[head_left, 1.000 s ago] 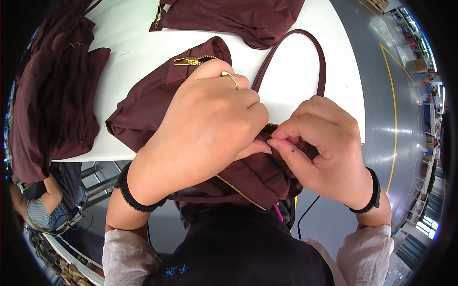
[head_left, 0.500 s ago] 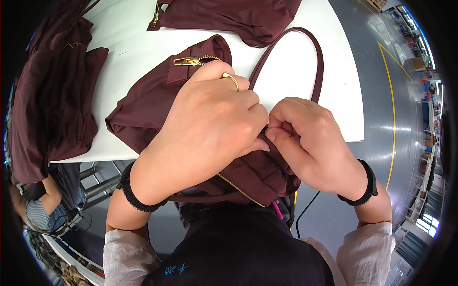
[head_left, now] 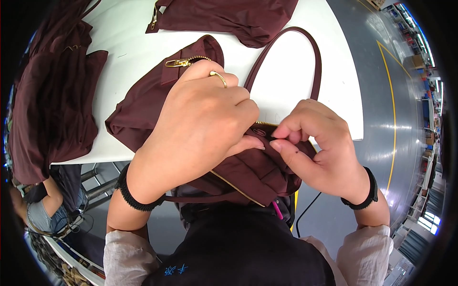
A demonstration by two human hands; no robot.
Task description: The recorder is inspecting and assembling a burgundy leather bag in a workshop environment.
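A dark maroon fabric bag with gold zippers lies at the front of the white table and hangs over its edge towards me. My left hand, wearing a gold ring, is closed on the bag's edge beside the zipper opening. Just right of it, my right hand has curled fingers, with thumb and forefinger tips close together over the opening's dark inside. Whatever lies between those tips is too small to make out. A gold zipper pull sticks out beyond my left knuckles. The strap loops away on the table.
Another maroon bag lies at the far side of the white table. More maroon bags are heaped at the left edge. At lower left, a person's arm shows beside metal legs. Grey floor with yellow lines runs along the right.
My right hand has moved slightly right, away from my left. The left hand has shifted a little left with the bag, and the gold-toothed opening between the hands now shows.
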